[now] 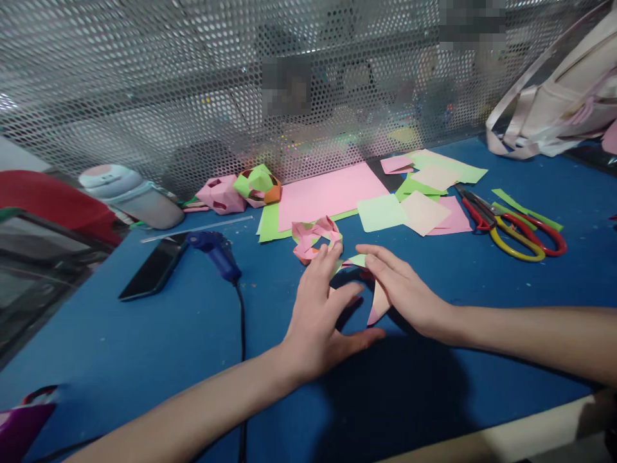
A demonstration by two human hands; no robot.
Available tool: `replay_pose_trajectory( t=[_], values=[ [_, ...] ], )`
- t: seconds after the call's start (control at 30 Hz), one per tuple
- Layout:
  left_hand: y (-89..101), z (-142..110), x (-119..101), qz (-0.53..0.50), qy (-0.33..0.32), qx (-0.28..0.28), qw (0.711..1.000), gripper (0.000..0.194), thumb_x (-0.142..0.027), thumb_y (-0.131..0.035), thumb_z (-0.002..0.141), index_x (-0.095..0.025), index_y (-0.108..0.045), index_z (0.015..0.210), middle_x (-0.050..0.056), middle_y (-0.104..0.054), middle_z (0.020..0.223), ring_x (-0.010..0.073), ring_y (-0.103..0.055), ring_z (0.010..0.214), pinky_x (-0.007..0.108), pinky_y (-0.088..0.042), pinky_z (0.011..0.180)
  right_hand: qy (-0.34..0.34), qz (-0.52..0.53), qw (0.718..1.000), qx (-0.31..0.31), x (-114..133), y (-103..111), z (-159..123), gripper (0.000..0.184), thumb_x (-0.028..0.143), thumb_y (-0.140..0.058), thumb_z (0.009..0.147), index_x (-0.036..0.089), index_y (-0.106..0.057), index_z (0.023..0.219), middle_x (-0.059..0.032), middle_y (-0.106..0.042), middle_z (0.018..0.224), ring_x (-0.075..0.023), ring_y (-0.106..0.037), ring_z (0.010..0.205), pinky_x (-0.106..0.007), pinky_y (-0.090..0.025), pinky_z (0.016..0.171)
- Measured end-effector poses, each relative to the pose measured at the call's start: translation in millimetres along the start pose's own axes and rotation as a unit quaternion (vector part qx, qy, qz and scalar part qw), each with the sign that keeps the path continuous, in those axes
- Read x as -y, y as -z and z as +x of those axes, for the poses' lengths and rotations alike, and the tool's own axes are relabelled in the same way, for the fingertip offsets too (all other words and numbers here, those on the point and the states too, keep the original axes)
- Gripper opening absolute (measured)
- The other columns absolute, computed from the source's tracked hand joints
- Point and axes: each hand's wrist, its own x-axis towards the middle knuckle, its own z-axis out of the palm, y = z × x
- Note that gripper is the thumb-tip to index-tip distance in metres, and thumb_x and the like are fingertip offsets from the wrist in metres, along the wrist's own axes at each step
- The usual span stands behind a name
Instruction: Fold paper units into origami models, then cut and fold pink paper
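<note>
Both my hands rest on a blue tabletop (pixel 144 341) over a small folded piece of pink and green paper (pixel 376 302). My left hand (pixel 321 308) lies flat with fingers spread, its fingertips close to a pink folded paper chain (pixel 313 236). My right hand (pixel 402 289) presses flat on the small paper, fingers stretched out and pointing left. Most of that paper is hidden under my right hand.
Square pink, green and cream sheets (pixel 419 206) and a large pink sheet (pixel 328 193) lie behind. Scissors (pixel 511 228) lie at the right. A blue glue gun (pixel 216 254) with cord, a phone (pixel 154 267), a bottle (pixel 130 196), paper models (pixel 241 190), a bag (pixel 559 109), a perforated metal wall (pixel 193 83).
</note>
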Motion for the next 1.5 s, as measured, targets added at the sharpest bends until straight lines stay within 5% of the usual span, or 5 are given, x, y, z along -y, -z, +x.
replay_pose_trajectory(
  t=[0.27,0.83,1.0,1.3,1.5],
  values=[
    [2.4,5,-3,-0.032,0.052,0.004,0.998,0.004,-0.022,-0.066,0.087,-0.02,-0.066,0.084,0.009,-0.028,0.162,0.0347,-0.033,0.147,0.058,-0.034,0.116,0.037,0.036,0.998,0.03,-11,2,1,0.042,0.051,-0.042,0.101,0.026,-0.06,0.129,-0.0028,-0.061,0.138,-0.0204,-0.058,0.124,-0.037,-0.044,0.109],
    [14.2,8,0,-0.201,0.225,-0.011,0.953,0.016,-0.029,-0.061,0.091,-0.02,-0.063,0.078,0.01,-0.044,0.153,0.0298,-0.044,0.141,0.053,-0.037,0.115,0.085,-0.02,0.986,0.145,-8,19,1,0.064,0.029,-0.063,0.085,0.025,-0.044,0.147,-0.0088,-0.055,0.144,-0.0246,-0.059,0.124,-0.045,-0.049,0.105],
    [15.8,8,3,-0.212,0.233,-0.004,0.949,0.018,-0.03,-0.061,0.092,-0.021,-0.063,0.077,0.009,-0.047,0.151,0.03,-0.042,0.142,0.053,-0.037,0.115,0.203,-0.177,0.953,0.142,-12,25,3,0.079,0.037,-0.078,0.077,0.029,-0.044,0.148,-0.0107,-0.029,0.162,-0.0305,-0.025,0.151,-0.055,-0.026,0.119],
    [15.3,6,3,-0.236,0.24,0.002,0.942,0.02,-0.031,-0.06,0.093,-0.021,-0.062,0.076,0.008,-0.044,0.154,0.0298,-0.04,0.143,0.056,-0.034,0.116,0.274,-0.233,0.927,0.108,-23,26,4,0.074,0.041,-0.073,0.084,0.029,-0.041,0.15,-0.012,-0.032,0.161,-0.0284,-0.031,0.149,-0.053,-0.03,0.119],
    [16.1,7,1,-0.233,0.255,-0.003,0.938,0.021,-0.033,-0.059,0.093,-0.021,-0.064,0.077,0.008,-0.046,0.152,0.0317,-0.043,0.141,0.057,-0.037,0.113,0.195,-0.174,0.961,0.095,-20,25,4,0.091,0.041,-0.079,0.077,0.025,-0.033,0.154,-0.0135,-0.041,0.156,-0.0304,-0.043,0.141,-0.051,-0.039,0.115]
  ],
)
